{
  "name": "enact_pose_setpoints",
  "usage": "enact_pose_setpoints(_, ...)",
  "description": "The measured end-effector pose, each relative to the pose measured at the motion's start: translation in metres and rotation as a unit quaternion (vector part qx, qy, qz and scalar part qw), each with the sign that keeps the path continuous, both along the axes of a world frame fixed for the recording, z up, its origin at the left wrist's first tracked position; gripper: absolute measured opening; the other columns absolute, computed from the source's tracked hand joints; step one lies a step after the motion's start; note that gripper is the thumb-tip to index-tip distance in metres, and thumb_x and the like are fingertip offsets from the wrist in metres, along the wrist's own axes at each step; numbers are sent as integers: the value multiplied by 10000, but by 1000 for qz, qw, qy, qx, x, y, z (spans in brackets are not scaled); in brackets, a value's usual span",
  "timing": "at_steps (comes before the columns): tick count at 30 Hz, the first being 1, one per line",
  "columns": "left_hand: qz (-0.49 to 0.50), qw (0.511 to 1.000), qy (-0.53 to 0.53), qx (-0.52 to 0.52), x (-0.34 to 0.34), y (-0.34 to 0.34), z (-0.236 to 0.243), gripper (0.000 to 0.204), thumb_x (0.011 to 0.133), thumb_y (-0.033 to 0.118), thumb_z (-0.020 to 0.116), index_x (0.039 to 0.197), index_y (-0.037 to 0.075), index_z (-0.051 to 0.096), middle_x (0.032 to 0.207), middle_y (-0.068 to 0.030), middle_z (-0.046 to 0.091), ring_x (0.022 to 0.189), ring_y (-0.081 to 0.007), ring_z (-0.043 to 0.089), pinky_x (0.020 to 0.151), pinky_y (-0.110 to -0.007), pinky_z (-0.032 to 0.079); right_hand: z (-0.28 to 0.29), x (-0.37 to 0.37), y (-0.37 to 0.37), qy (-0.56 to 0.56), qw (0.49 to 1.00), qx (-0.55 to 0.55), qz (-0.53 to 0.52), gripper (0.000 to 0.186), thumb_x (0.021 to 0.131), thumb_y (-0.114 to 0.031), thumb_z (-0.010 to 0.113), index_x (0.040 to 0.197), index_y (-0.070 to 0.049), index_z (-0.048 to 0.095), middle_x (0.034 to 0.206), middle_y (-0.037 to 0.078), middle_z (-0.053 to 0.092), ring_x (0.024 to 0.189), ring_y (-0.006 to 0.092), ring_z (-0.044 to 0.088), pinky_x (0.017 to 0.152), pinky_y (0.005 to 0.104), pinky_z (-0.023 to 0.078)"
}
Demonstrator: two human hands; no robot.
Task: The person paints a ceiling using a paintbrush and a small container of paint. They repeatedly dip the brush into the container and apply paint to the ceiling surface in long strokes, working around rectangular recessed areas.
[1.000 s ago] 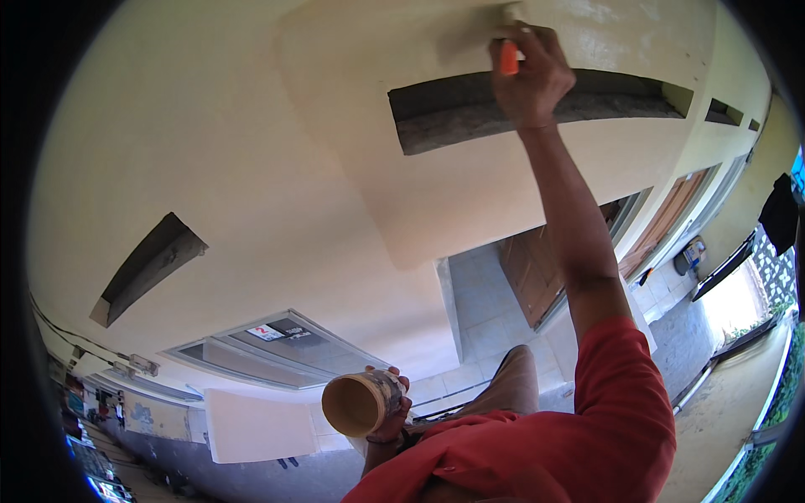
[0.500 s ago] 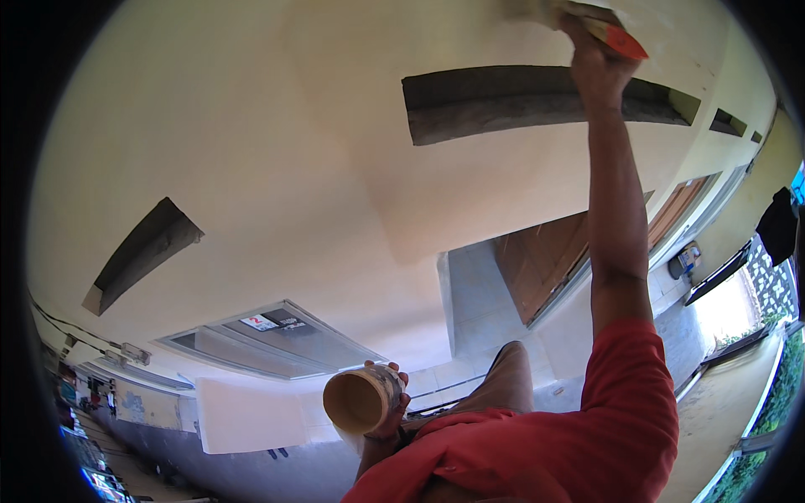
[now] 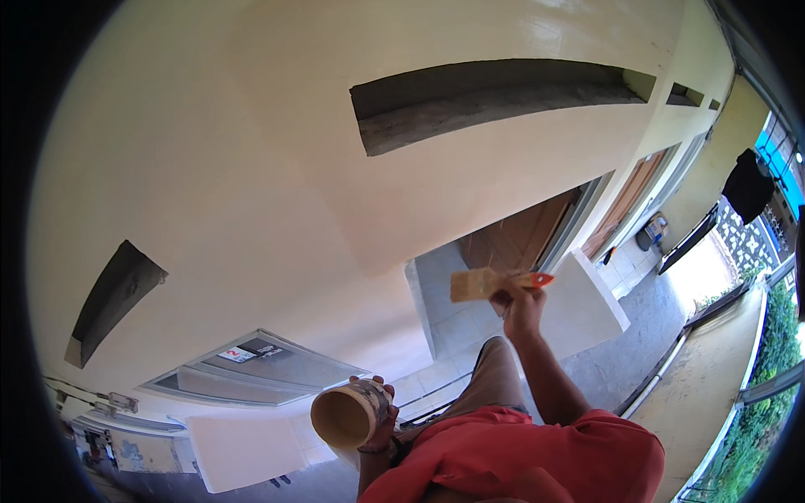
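Holding stock, mid-painting: right hand (image 3: 518, 308), grip clamped on a paintbrush (image 3: 495, 283) with orange handle, centre-right of frame, off the cream wall (image 3: 251, 184). Left hand (image 3: 381, 419), grip closed round a paint cup (image 3: 348, 413), lower centre. Step, I judge: reloading. Next move calls for bristles brought down into the cup's mouth.
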State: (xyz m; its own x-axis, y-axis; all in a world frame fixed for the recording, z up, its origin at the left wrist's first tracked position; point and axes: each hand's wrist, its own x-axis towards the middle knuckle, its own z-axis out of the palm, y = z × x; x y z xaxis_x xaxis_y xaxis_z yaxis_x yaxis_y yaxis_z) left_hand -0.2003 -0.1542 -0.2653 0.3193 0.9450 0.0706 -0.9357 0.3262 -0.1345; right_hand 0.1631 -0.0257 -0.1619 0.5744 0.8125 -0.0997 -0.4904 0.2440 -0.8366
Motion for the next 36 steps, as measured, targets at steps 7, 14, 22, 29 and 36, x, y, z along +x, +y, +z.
enact_pose_setpoints(7,-15,999,1,29,5,6,10,688,1036,546,663,1647,289,480,1695,-197,396,1597,-444,313,1181,-748,430,-71,-29,-25,293,936,-163,105,194,997,-196,796,967,-60,661,800,69,649,694,218,660,654,369,603)
enact_pose_setpoints(14,12,997,72,23,14,1,-4,856,958,648,721,1668,269,432,1713,-238,350,1630,-516,234,1228,-828,294,-31,-27,3,219,957,-105,158,250,997,-187,790,1069,-34,606,868,107,654,737,243,683,588,364,528)
enact_pose_setpoints(22,2,999,-41,28,14,7,18,805,1007,686,637,1606,167,496,1626,-269,441,1553,-538,363,1144,-812,432,-3,-56,5,164,955,-90,232,184,1002,-151,774,1055,-25,650,872,100,687,688,219,680,574,350,540)
enact_pose_setpoints(29,17,998,-59,2,14,13,24,803,1029,677,566,1620,141,471,1604,-246,491,1502,-514,448,1041,-717,528,72,-82,-10,-48,977,54,201,169,998,-71,776,1126,9,701,969,102,732,784,197,722,636,355,568)
enact_pose_setpoints(36,48,995,51,-70,17,12,33,805,1038,673,517,1632,133,452,1606,-179,519,1443,-450,531,956,-612,561,139,-107,-46,-204,903,285,249,229,970,24,776,1188,59,713,1090,130,748,934,169,721,861,304,578)
